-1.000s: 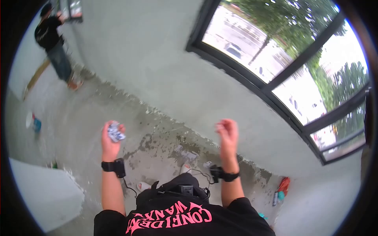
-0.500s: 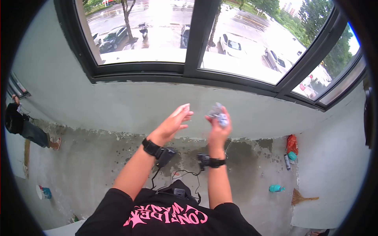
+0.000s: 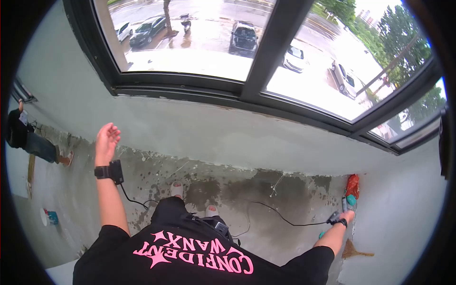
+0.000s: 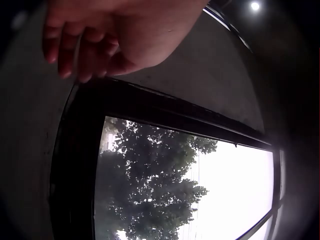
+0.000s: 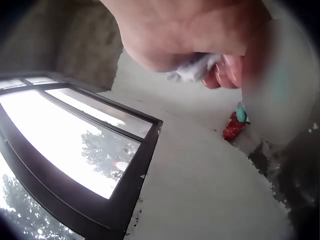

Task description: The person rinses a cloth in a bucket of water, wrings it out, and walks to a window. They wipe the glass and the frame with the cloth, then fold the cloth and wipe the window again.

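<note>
My left hand (image 3: pixel 107 142) is raised at the left in front of the wall, holding nothing. In the left wrist view, the fingers of that hand (image 4: pixel 115 37) hang loosely bent near the dark window frame. Far to the right, my right hand (image 3: pixel 349 216) is stretched out low, close to the side wall. The right wrist view shows the same hand (image 5: pixel 190 30) with its fingers curled round a crumpled whitish thing (image 5: pixel 197 70), mostly covered by the palm. In the head view that thing cannot be made out.
A dark-framed window (image 3: pixel 183 90) spans the wall ahead. At the right are a red bag (image 3: pixel 353 185), a teal thing (image 3: pixel 351 200) and a broom (image 3: pixel 354 251). A bucket (image 3: pixel 50 217) and another person (image 3: pixel 35 142) are at the left. A cable crosses above the floor.
The hands, close together half a second ago, have moved wide apart: the left to the left, the right out to the lower right. The crumpled thing went from the left hand to the right earlier.
</note>
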Motion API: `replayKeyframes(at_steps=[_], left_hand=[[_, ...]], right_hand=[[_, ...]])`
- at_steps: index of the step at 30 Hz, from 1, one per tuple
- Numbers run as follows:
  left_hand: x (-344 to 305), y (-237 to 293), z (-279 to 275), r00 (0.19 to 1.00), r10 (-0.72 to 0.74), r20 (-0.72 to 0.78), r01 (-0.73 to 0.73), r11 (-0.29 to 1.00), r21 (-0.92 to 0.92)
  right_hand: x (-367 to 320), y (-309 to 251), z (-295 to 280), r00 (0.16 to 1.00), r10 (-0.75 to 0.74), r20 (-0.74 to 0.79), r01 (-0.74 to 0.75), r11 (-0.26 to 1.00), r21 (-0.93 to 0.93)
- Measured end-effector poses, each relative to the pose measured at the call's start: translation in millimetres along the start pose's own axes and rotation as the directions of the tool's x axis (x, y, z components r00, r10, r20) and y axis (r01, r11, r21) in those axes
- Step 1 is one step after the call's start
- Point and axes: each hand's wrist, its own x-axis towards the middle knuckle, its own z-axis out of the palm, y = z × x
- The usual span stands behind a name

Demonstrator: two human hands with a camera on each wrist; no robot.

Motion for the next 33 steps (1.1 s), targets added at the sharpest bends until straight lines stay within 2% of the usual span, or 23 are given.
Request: replayKeyframes(at_steps=[3, 4, 6, 7, 8, 9, 10, 11, 12, 13, 14, 15, 17, 18, 20, 23, 25, 27, 28, 29, 31, 32, 33], left_hand=[[34.0, 19.9, -39.8, 0.987, 0.119, -0.109, -0.112, 0.991, 0.069], [48.2, 20.2, -44.6, 0.974, 0.172, -0.147, -0.15, 0.978, 0.148], [67.2, 16.4, -10.2, 0.98, 0.198, -0.015, -0.189, 0.954, 0.232], [64.6, 14.8, 10.5, 0.984, 0.163, 0.07, -0.175, 0.957, 0.233], [60.2, 13.8, 33.3, 0.968, 0.123, 0.22, -0.177, 0.953, 0.246], [56.4, 14.4, 60.7, 0.923, 0.082, 0.377, -0.188, 0.949, 0.252], [46.7, 17.0, 87.6, 0.839, 0.057, 0.542, -0.22, 0.945, 0.241], [36.1, 19.9, 114.5, 0.755, 0.022, 0.655, -0.218, 0.951, 0.219], [25.4, 24.4, 138.8, 0.661, -0.008, 0.75, -0.21, 0.958, 0.196], [15.1, 30.4, 159.1, 0.587, 0.023, 0.809, -0.265, 0.95, 0.166], [7.4, 36.5, 175.5, 0.512, 0.057, 0.857, -0.318, 0.94, 0.127], [2.8, 40.9, 190.1, 0.504, 0.055, 0.862, -0.318, 0.94, 0.126], [-0.3, 50.1, 205.6, 0.398, 0.328, 0.857, -0.63, 0.777, -0.005], [2.1, 58.6, 203.2, 0.384, 0.316, 0.868, -0.628, 0.778, -0.005], [5.9, 74.5, 202.1, 0.471, 0.129, 0.873, -0.337, 0.941, 0.042], [20.7, 80.1, 186.2, 0.539, 0.107, 0.835, -0.222, 0.975, 0.018], [29.5, 85.8, 177.1, 0.595, 0.121, 0.795, -0.261, 0.964, 0.049], [43.4, 79.4, 172.3, 0.641, 0.368, 0.674, -0.414, 0.905, -0.099], [46.0, 83.4, 170.5, 0.587, 0.352, 0.729, -0.336, 0.925, -0.176], [42.4, 89.1, 169.4, 0.585, 0.385, 0.714, -0.358, 0.912, -0.198], [29.3, 99.4, 168.0, 0.528, 0.33, 0.782, -0.073, 0.935, -0.346], [28.9, 96.8, 168.3, 0.521, 0.231, 0.822, 0.155, 0.921, -0.357], [26.4, 98.8, 168.8, 0.525, 0.263, 0.809, 0.139, 0.912, -0.387]], right_hand=[[-32.5, -6.1, -10.4, 0.998, -0.052, -0.03, 0.052, 0.998, -0.021], [-58.3, -1.1, 5.3, 0.985, -0.118, 0.122, 0.13, 0.987, -0.091], [-133.7, 9.0, 83.7, 0.908, -0.19, 0.374, 0.235, 0.969, -0.076], [-163.5, 24.2, 119.2, 0.828, -0.27, 0.491, 0.279, 0.959, 0.057], [-263.1, 22.1, 157.9, 0.697, -0.333, 0.635, 0.286, 0.941, 0.18], [-347.8, 20.2, 194.2, 0.608, -0.344, 0.715, 0.381, 0.917, 0.118], [-400.9, 32.1, 226.0, 0.577, -0.274, 0.77, 0.09, 0.958, 0.273], [-453.6, 38.6, 253.3, 0.59, -0.226, 0.775, 0.068, 0.971, 0.231], [-499.7, 43.9, 276.2, 0.522, -0.214, 0.826, 0.047, 0.974, 0.222], [-542.8, 43.1, 293.4, 0.384, -0.241, 0.891, 0.06, 0.97, 0.237], [-583.3, 38.8, 306.6, 0.317, -0.249, 0.915, 0.052, 0.968, 0.245], [-617.8, 32.1, 316.9, 0.254, -0.259, 0.932, 0.084, 0.966, 0.246], [-668.4, 24.7, 329.4, 0.267, -0.302, 0.915, 0.016, 0.951, 0.309], [-679.7, 25.7, 333.4, 0.243, -0.313, 0.918, 0.053, 0.949, 0.309], [-698.5, 24.1, 338.1, 0.21, -0.375, 0.903, 0.164, 0.924, 0.346], [-700.9, 24.3, 342.8, 0.235, -0.383, 0.894, 0.25, 0.912, 0.325], [-704.6, 12.5, 342.7, 0.263, -0.38, 0.887, 0.239, 0.916, 0.321], [-700.6, 3.7, 344.7, 0.263, -0.439, 0.859, 0.288, 0.885, 0.364], [-698.4, -0.9, 346.8, 0.23, -0.458, 0.858, 0.289, 0.874, 0.389], [-695.3, -3.9, 345.7, 0.234, -0.46, 0.856, 0.282, 0.875, 0.393], [-694.3, -12.7, 345.9, 0.208, -0.477, 0.854, 0.283, 0.865, 0.414], [-698.6, -15.6, 349.0, 0.209, -0.493, 0.844, 0.156, 0.869, 0.469], [-701.3, -18.1, 351.1, 0.211, -0.506, 0.836, 0.027, 0.858, 0.513]])
